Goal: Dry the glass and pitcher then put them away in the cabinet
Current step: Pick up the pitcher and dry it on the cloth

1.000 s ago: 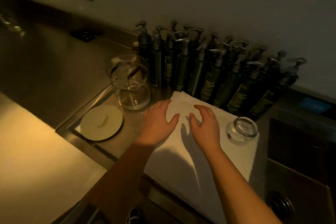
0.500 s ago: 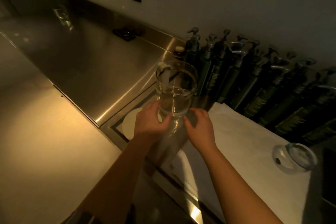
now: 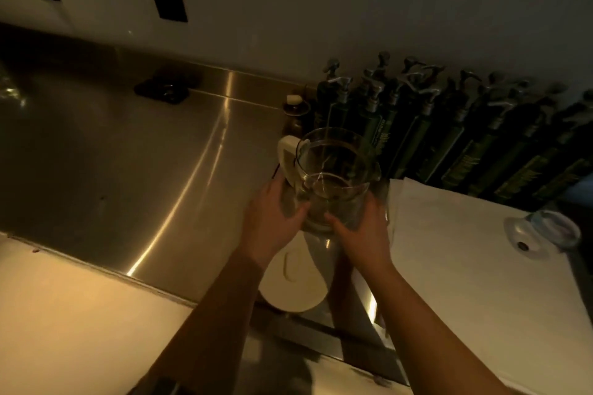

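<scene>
Clear glass now sits between your palms: a second ago both hands lay on the white folded towel (image 3: 465, 253), and now your left hand (image 3: 272, 218) and right hand (image 3: 362, 231) clasp the clear glass pitcher with the cream handle (image 3: 330, 176), apparently raised above its round cream lid (image 3: 293, 279). Drying likely comes next. The small clear drinking glass (image 3: 545, 231) waits on the towel's far corner.

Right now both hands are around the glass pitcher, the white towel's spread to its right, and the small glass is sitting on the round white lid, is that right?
Not quite. In the head view the small glass sits on the white towel, at its far right, not on the round white lid. The rest stands: left hand and right hand hold the glass pitcher.
</scene>
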A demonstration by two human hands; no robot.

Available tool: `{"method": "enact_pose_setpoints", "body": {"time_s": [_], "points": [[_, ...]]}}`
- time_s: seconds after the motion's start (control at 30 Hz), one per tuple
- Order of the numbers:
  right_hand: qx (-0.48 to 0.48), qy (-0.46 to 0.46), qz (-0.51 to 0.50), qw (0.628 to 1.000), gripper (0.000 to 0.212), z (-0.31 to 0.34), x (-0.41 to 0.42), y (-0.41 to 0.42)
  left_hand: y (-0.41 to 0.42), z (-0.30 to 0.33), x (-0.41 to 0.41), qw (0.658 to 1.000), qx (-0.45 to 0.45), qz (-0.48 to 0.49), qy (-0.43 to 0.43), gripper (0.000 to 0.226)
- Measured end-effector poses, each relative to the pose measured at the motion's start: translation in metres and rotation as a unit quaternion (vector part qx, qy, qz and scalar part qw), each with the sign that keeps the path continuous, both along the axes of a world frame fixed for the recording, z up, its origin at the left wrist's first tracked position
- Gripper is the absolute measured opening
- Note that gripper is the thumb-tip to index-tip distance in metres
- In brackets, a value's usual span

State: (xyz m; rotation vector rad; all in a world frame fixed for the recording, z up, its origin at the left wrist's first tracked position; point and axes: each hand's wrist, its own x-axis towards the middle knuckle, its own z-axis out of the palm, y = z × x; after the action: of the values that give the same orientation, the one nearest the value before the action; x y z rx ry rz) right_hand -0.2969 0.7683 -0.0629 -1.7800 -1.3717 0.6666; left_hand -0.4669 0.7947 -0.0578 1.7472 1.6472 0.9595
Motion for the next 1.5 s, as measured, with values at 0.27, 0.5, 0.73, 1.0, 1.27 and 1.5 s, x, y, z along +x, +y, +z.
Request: {"method": "enact_pose_setpoints", "body": {"time_s": [0.27, 0.5, 0.73, 1.0, 1.27, 1.5], "points": [[0.018, 0.056, -0.037, 0.998, 0.109, 0.002, -0.014, 0.021, 0.03, 0.009, 0.009, 0.983, -0.06, -0.121, -0.125, 0.087], [0.032, 0.074, -0.005, 0.997, 0.113, 0.006, 0.003, 0.027, 0.027, 0.007, 0.019, 0.977, -0.047, -0.138, -0.155, 0.085], [-0.007, 0.05, 0.021, 0.999, 0.127, 0.01, 0.028, 0.038, 0.013, 0.005, 0.032, 0.977, -0.074, -0.135, -0.147, 0.082], [0.0, 0.063, 0.038, 0.997, 0.115, 0.014, 0.049, 0.041, 0.009, 0.009, 0.028, 0.99, -0.01, -0.074, -0.12, 0.054], [-0.052, 0.182, -0.037, 0.981, 0.111, 0.02, 0.047, 0.052, 0.068, 0.024, 0.008, 0.994, -0.1, 0.017, -0.048, 0.077], [-0.061, 0.243, -0.062, 0.966, 0.075, 0.018, 0.039, 0.055, 0.082, 0.023, 0.017, 0.978, -0.167, 0.041, -0.117, 0.053]]}}
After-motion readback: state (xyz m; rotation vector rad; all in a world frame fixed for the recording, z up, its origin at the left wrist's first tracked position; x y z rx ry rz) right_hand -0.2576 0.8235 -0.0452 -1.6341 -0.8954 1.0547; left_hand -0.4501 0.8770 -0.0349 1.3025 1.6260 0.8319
